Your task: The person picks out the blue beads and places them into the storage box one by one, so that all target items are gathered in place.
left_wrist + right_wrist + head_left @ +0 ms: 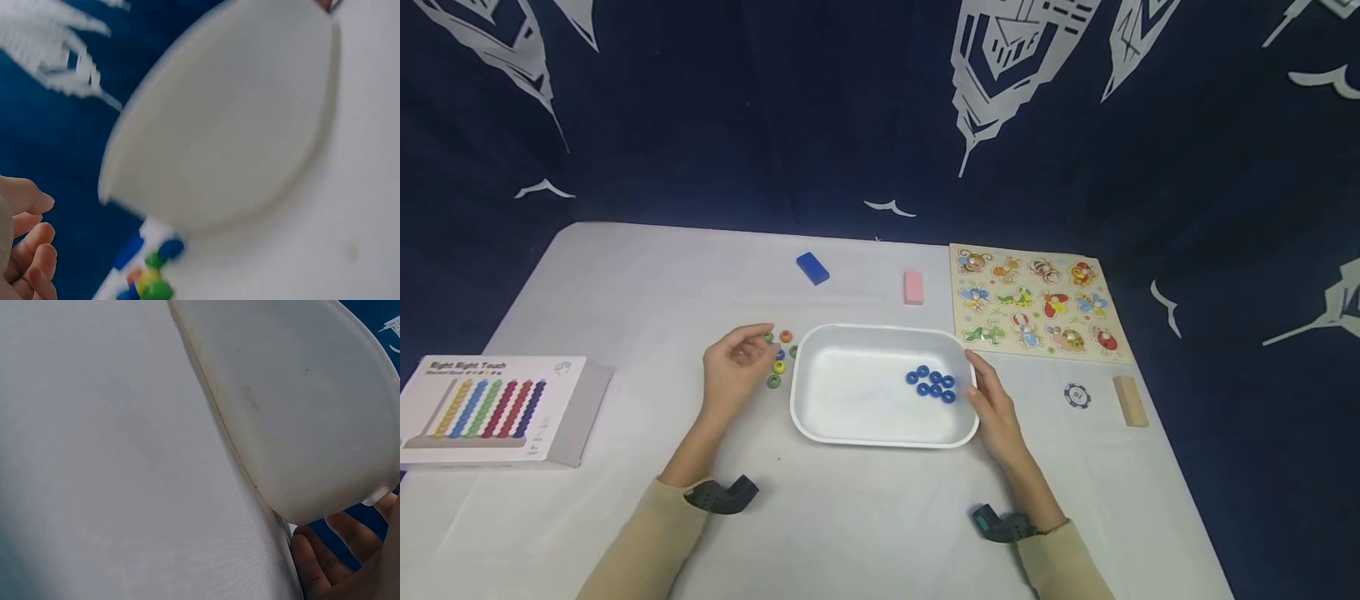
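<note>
A white tray (850, 400) lies in the middle of the table in the head view, with several blue ring beads (936, 377) toward its right end. My right hand (996, 408) grips the tray's right end, thumb at the rim and fingers along the outer side. In the right wrist view its fingers (312, 556) show beside the tray's outer wall. Left of the tray, my left hand (737, 367) hovers by loose green, yellow, blue and orange beads (779, 367). Its fingers are loosely bent, with nothing visible between them in the left wrist view.
A boxed bead toy (490, 408) stands at the left. Behind the tray are a blue block (812, 268) and a pink block (913, 287). An insect puzzle board (1037, 304), a round chip (1077, 396) and a wooden block (1130, 402) lie at the right.
</note>
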A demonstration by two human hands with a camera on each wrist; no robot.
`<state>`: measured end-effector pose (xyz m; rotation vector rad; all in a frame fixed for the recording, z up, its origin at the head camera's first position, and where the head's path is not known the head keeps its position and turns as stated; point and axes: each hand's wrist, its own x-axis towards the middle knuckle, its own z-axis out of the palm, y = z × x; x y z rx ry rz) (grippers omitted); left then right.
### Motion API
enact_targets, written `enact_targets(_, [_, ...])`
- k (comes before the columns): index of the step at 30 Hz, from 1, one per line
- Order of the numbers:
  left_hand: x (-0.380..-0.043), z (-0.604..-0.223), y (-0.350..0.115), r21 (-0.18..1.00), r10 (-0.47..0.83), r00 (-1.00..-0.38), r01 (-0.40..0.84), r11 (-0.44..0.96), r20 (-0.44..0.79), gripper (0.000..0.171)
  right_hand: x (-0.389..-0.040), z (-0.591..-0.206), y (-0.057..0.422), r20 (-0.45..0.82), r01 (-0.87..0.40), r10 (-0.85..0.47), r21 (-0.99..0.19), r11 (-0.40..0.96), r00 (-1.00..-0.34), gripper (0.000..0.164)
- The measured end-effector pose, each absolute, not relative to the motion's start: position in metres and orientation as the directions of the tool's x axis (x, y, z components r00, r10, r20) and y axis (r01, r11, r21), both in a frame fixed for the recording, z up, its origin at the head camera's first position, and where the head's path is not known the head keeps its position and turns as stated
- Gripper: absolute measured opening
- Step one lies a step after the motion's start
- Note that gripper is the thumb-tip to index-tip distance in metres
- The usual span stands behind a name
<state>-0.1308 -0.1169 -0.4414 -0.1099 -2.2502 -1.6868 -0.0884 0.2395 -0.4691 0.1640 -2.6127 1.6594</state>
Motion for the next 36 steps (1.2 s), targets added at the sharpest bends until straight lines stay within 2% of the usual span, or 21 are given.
enact_targets(3, [-0.132, -0.454, -0.128, 0.929, -0.188, -0.943, 0.21, 0.306, 0.275, 0.025, -0.084, -0.458, 0.235, 0.091, -0.112, -0.07, -0.9, 0.421, -0.993, 0.048])
enact_targets(9, [-0.137, -0.476, -0.135, 0.919, -0.186, -0.941, 0.208, 0.335, 0.281, 0.026, -0.079, -0.444, 0.228, 0.081, -0.102, -0.067, -0.898, 0.428, -0.994, 0.046])
enact_targets(17, [-0.143, -0.494, -0.133, 0.791, -0.13, -0.96, 0.125, 0.598, 0.25, 0.031, -0.079, -0.444, 0.228, 0.086, -0.105, -0.065, -0.905, 0.412, -0.994, 0.046])
enact_targets(24, [-0.148, -0.491, -0.129, 0.701, -0.106, -0.959, 0.114, 0.704, 0.262, 0.032, -0.08, -0.442, 0.229, 0.096, -0.12, -0.076, -0.897, 0.426, -0.992, 0.047])
enact_targets(30, [-0.148, -0.491, -0.127, 0.656, -0.108, -0.951, 0.114, 0.747, 0.288, 0.03, -0.081, -0.444, 0.23, 0.108, -0.135, -0.087, -0.896, 0.422, -0.99, 0.047])
enact_targets(36, [-0.144, -0.478, -0.126, 0.72, -0.17, -0.937, 0.11, 0.685, 0.305, 0.024, -0.08, -0.445, 0.23, 0.116, -0.146, -0.097, -0.899, 0.412, -0.988, 0.047])
